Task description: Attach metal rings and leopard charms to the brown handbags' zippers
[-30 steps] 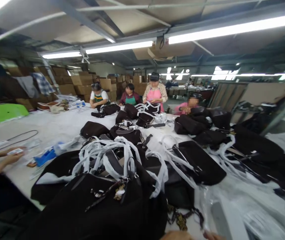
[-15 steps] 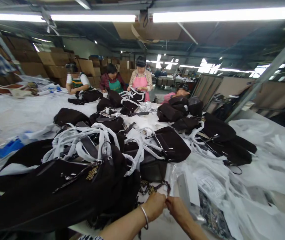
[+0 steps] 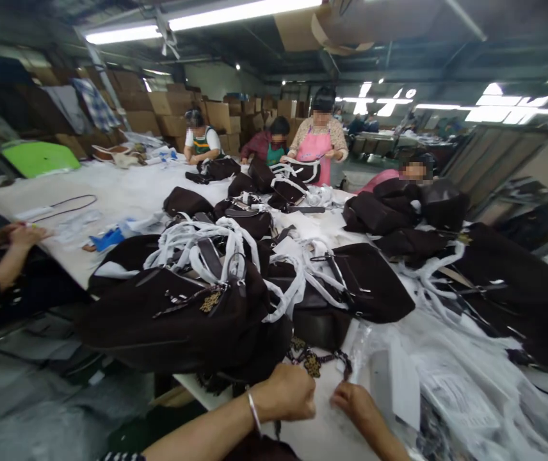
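Lying near the fingers [image 3: 343, 393] of the right hand [image 3: 358, 408], a dark strap [image 3: 346, 363] curves.

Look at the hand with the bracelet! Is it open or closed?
Closed. The left hand has its fingers curled in like a fist, above the bracelet.

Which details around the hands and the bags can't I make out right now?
All in the head view:
Anything inside the left hand: hidden by its curled fingers.
Whether the right hand grips the dark strap: too small and blurred.
Print on the clear packet: blurred.
Hands of the far-right co-worker: hidden behind dark bags.
Right elbow: cut off by the bottom edge.
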Motion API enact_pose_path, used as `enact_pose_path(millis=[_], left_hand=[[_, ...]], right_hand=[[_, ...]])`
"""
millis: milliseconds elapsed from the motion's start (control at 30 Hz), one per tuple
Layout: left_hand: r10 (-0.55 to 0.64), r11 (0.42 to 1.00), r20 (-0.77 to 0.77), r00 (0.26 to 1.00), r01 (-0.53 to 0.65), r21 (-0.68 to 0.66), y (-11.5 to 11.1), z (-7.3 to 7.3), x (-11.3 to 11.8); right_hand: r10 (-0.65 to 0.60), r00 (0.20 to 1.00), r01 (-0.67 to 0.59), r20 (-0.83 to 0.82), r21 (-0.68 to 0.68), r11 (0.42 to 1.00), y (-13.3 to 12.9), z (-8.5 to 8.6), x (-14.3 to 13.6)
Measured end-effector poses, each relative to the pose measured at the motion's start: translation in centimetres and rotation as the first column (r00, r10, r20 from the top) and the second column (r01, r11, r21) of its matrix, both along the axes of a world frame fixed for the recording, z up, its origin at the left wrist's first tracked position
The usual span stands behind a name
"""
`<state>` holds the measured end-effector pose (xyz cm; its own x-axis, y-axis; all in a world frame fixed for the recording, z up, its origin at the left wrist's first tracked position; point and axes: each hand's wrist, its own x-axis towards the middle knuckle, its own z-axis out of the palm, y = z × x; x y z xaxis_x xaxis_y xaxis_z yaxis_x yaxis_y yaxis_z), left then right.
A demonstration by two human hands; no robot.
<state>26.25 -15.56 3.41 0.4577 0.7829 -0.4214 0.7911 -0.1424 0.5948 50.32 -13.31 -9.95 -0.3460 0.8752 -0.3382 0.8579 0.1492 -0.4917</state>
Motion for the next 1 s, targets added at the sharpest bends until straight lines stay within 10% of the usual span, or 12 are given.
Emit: enact_pose_path(millis=[133, 233, 400, 567, 733, 900, 1000], left_hand=[[0.328, 0.904, 0.380, 0.865, -0.171, -0.393, -3.6, 5.8, -6.0], [0.600, 0.798, 0.480, 0.640, -0.444, -0.407, -6.0, 9.7, -9.7], [0.720, 0.630, 0.588, 0.368, -0.702, -0.331, -8.1, 11.8, -11.8], [0.650, 0.703, 0.529, 0.546, -0.696, -0.145, -7.9, 12.6, -13.0], [0.547, 0.783, 0.469, 0.694, -0.622, 0.007, -7.6, 13.4, -15.8], [0.602, 0.767, 0.627, 0.494, -0.576, -0.282, -6.7, 13.5, -19.1], [0.637, 0.709, 0.658, 0.401, -0.640, -0.296, -5.5, 13.7, -22.0]], right_hand=[[-0.008, 1.000, 0.008, -0.010, -0.031, 0.999, 0.5, -1.4, 1.2], [-0.033, 0.999, 0.033, -0.013, -0.045, 0.998, 1.2, 0.3, 0.5], [-0.231, 0.901, 0.157, -0.367, -0.220, 0.963, 0.7, 12.3, -6.4], [-0.333, 0.573, 0.069, -0.749, -0.360, 0.930, -1.9, 24.0, -16.8], [-0.465, 0.348, 0.019, -0.814, -0.490, 0.871, -2.8, 27.0, -22.8], [-0.262, 0.460, 0.242, -0.848, -0.164, 0.956, -2.0, 27.4, -26.4], [-0.141, 0.564, 0.433, -0.814, 0.146, 0.889, -1.9, 27.4, -27.4]])
